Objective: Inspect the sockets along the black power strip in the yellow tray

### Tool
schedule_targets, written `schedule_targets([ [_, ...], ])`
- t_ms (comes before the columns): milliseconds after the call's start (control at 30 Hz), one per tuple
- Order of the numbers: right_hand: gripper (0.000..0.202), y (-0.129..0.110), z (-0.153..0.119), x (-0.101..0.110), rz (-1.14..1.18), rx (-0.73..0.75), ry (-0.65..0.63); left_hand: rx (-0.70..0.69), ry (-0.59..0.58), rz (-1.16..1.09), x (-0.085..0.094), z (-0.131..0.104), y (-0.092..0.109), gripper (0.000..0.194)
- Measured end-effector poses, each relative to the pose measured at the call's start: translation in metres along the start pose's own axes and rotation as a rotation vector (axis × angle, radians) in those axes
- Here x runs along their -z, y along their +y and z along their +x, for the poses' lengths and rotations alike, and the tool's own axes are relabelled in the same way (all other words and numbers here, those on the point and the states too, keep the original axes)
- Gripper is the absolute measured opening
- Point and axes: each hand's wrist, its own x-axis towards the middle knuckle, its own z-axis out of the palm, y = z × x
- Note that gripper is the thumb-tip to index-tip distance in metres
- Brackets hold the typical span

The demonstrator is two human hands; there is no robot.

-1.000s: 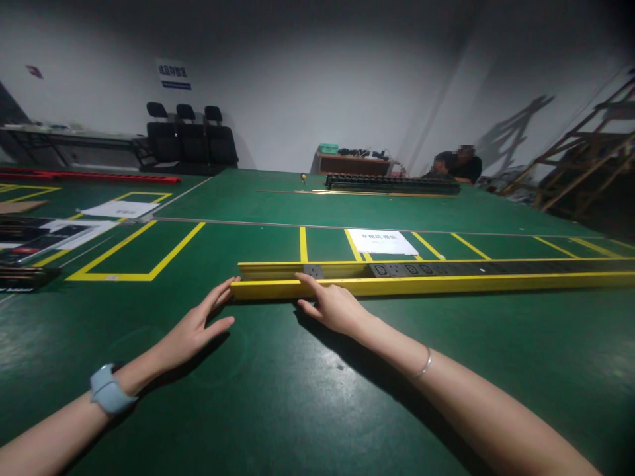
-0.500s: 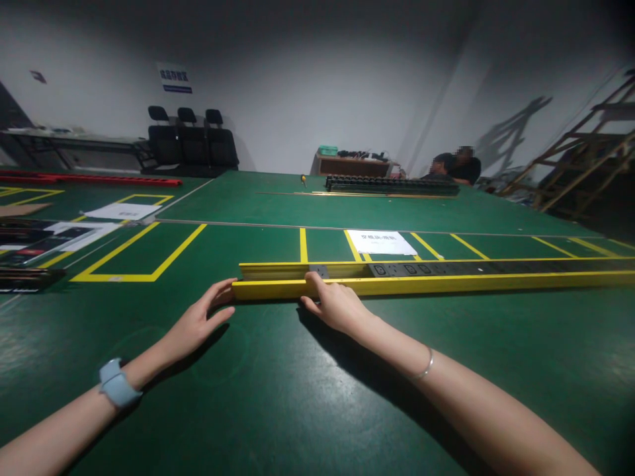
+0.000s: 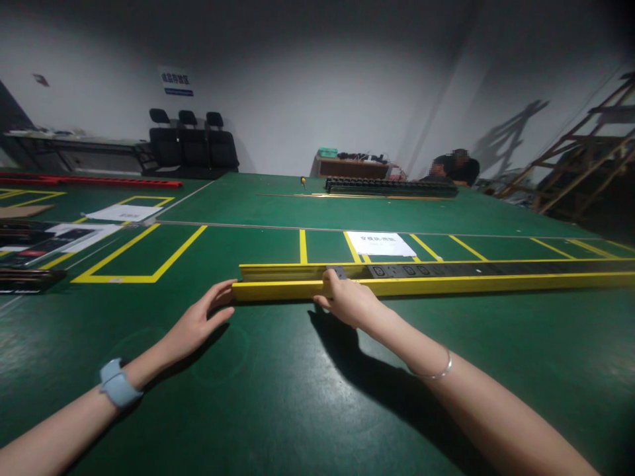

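A long yellow channel [image 3: 278, 292] lies across the green table [image 3: 223, 410], with its open side up. My left hand [image 3: 203, 320] is at the channel's left end, fingertips touching the end, thumb apart. Bent over the near wall, my right hand [image 3: 351, 301] has its fingers closed at a small dark socket module [image 3: 339, 271] inside the channel. Its thumb side is outside the near wall; the fingertips are partly hidden. To the right of that module, with a short gap, a black row of socket modules [image 3: 409, 270] fills the channel.
Behind the channel lies a white printed sheet [image 3: 381, 244] among yellow tape lines. Farther back are a screwdriver [image 3: 303, 180] and a black slotted rail [image 3: 391, 187]. Dark bars [image 3: 30, 279] lie at the left. Two people [image 3: 456, 166] are beyond the table's far edge.
My right hand has moved to the right along the channel, and the small socket module has slid right with it, nearer to the row. My left hand has stayed in place.
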Motion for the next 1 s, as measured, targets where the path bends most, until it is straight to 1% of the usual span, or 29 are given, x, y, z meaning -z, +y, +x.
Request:
schedule_targets([
  [233, 0.053, 0.0, -0.002, 0.006, 0.009, -0.052, -0.049, -0.004, 0.007, -0.003, -0.001, 0.001, 0.002, 0.065],
  [433, 0.052, 0.004, 0.0, 0.005, 0.002, -0.076, -0.051, -0.002, -0.007, -0.019, -0.001, 0.0, 0.005, 0.065],
  [533, 0.052, 0.01, 0.001, 0.007, -0.023, -0.115, -0.049, -0.005, -0.006, -0.021, -0.002, 0.0, 0.004, 0.064],
  [700, 0.051, 0.016, 0.001, 0.013, -0.017, -0.201, -0.087, -0.028, -0.003, -0.023, -0.002, 0.001, -0.001, 0.062],
  [833, 0.05, 0.016, 0.002, 0.009, -0.074, -0.202, -0.039, -0.038, 0.004, -0.028, -0.001, 0.002, -0.003, 0.06],
  [1000, 0.049, 0.015, 0.001, 0.002, -0.095, -0.202, -0.009, -0.05, 0.002, -0.033, -0.003, 0.0, 0.002, 0.057],
])
